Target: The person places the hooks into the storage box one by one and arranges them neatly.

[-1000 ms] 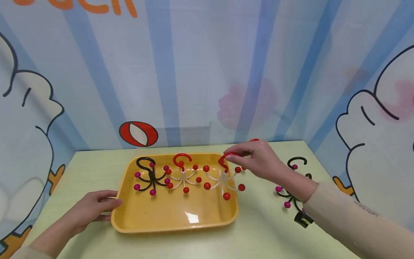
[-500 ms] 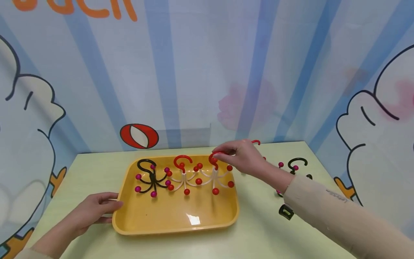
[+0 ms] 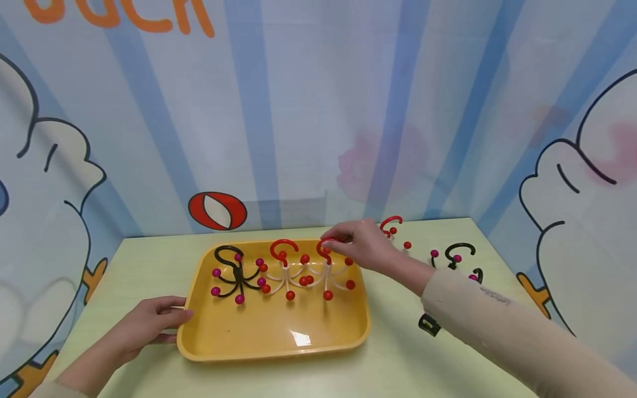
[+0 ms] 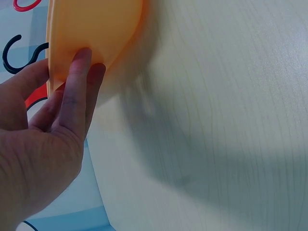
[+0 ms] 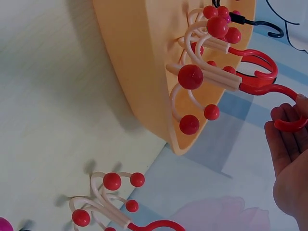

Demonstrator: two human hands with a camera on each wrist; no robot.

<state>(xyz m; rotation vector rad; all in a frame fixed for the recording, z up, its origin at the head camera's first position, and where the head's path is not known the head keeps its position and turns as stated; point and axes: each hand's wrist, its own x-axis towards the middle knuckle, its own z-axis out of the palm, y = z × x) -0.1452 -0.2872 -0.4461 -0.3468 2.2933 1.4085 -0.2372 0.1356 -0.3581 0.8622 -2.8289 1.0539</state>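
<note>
Red-hooked hanger [image 5: 221, 78] | right grip [image 3: 363, 243] raised, pinching hook [image 5: 267, 90] | left grip [image 3: 153, 321] pinching tray rim [image 3: 273, 355]

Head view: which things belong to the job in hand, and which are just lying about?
Seemingly in the job: tray, left hand, right hand, pinched hook, red hook inside, black hook inside; probably also red hook outside, black hooks outside.

Just surroundings: table, backdrop.

This looks like a staged corner; the kind of room I cannot tell. A striped backdrop [image 3: 313, 121] with cartoon figures [image 3: 597, 232] surrounds the wood-grain table [image 3: 398, 354].
</note>
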